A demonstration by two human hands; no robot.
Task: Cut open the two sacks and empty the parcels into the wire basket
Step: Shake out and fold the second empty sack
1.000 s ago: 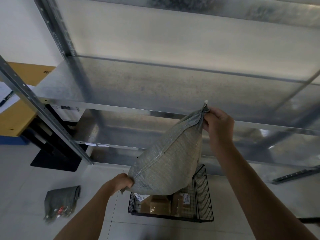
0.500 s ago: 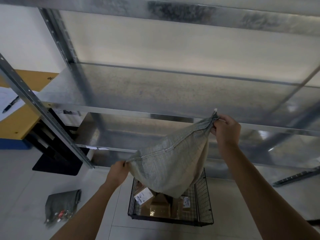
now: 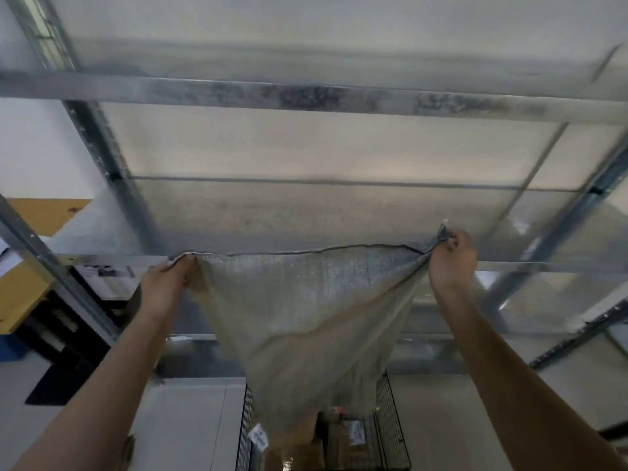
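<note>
**Sack Held Upside Down Over the Basket**

The person stood with both arms raised and a grey-beige woven sack (image 3: 306, 317) stretched between them. The left hand (image 3: 166, 283) had its fingers curled tight round one corner of the cloth. The right hand (image 3: 450, 263), a little higher, pinched the other corner, which was bunched into a twisted tuft sticking up past the knuckles.

Between the two hands the stitched edge ran taut, almost a straight line. Below it the cloth hung slack and flat-looking, creased in long folds and narrowing as it dropped. The weave showed a faint silvery sheen near the top edge and a duller sandy tone lower down.

The sack's lower end reached down to the black wire basket (image 3: 390, 419), which sat on the pale floor directly beneath and between the hands. Brown parcels (image 3: 353, 436) with white labels lay inside it, partly hidden by the cloth.

Beyond the hands rose a grey metal shelving rack (image 3: 306, 96), blurred in places.
</note>
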